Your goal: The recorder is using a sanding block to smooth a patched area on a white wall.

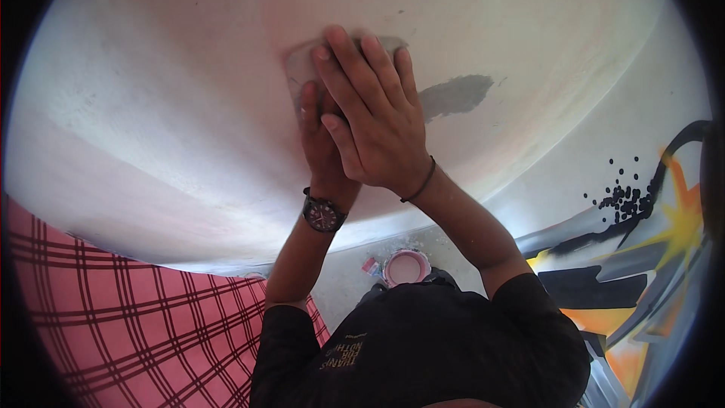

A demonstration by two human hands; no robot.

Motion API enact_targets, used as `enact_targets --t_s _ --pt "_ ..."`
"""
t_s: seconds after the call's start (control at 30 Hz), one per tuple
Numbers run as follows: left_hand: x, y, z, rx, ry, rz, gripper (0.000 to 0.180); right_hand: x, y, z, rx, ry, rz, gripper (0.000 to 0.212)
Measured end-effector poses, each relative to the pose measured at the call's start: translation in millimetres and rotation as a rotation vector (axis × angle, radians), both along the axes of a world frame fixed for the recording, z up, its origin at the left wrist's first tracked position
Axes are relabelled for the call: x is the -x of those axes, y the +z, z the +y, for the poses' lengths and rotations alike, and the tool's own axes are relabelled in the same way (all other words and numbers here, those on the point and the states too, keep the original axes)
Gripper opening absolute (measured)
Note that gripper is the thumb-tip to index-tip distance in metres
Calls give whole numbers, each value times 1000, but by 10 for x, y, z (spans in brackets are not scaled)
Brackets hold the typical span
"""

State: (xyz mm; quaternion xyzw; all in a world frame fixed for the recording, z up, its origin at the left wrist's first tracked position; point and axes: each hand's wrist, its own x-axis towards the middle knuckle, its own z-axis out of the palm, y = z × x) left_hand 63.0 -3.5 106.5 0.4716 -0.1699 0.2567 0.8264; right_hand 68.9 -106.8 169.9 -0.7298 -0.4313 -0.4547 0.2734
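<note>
Both my hands lie against a whitish, faintly pink wall [226, 106]. My left hand [325, 159], with a dark watch at its wrist, is beneath the right; one outer finger shows stretched out and its other fingers are hidden. My right hand [381, 125], fingers straight and slightly apart, lies flat across it and wears a thin dark band at the wrist. Under the hands is a thin greyish sheet [302, 64] with rounded corners, pressed to the wall; its exact kind I cannot make out. Just right of my right hand is a rough dark grey patch [461, 94].
Below, a round bucket [387, 268] with pale pink contents stands on the grey floor [343, 276], a pink-and-white brush-like thing [370, 266] beside it. Pink wall with dark crossing lines [121, 310] is at left; a wall painted orange, yellow and black [634, 257] is at right.
</note>
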Motion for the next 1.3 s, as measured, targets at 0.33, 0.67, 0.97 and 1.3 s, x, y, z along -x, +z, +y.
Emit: enact_targets --t_s 0.33,0.67,0.97,1.3 --pt "-95 1031 -443 -1523 1433 -314 48 -257 664 -378 -158 78 -116 58" --pt "-612 1151 -1324 -1500 1284 -482 56 -734 744 -1370 -279 95 -100 57" --pt "-1058 1100 -2044 -1532 1192 -527 49 -867 768 -2110 -226 15 34 55" --pt "-1169 915 -2427 -1768 1368 -431 56 -1009 527 -2300 -268 -154 62 57"
